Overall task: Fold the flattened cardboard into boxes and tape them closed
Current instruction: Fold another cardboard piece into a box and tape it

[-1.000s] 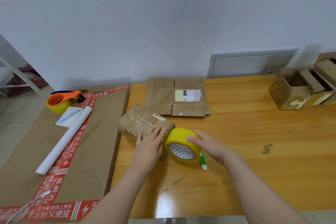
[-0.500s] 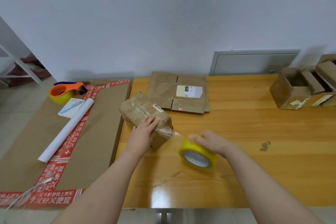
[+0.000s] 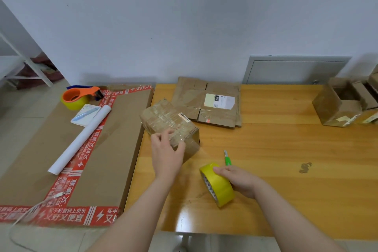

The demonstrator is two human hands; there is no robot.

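Now the right hand [image 3: 237, 178] grips the yellow tape roll [image 3: 218, 188], drawn further back from the box [image 3: 167, 116] toward the table's [image 3: 286, 149] near edge than half a second ago, baring the green cutter [image 3: 227, 158], while the left hand [image 3: 166, 155] clasps the box's near end by the left edge

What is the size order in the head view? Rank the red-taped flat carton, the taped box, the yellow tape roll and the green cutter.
1. red-taped flat carton, by far the largest.
2. taped box.
3. yellow tape roll, smaller even though nearer the camera.
4. green cutter, smallest.
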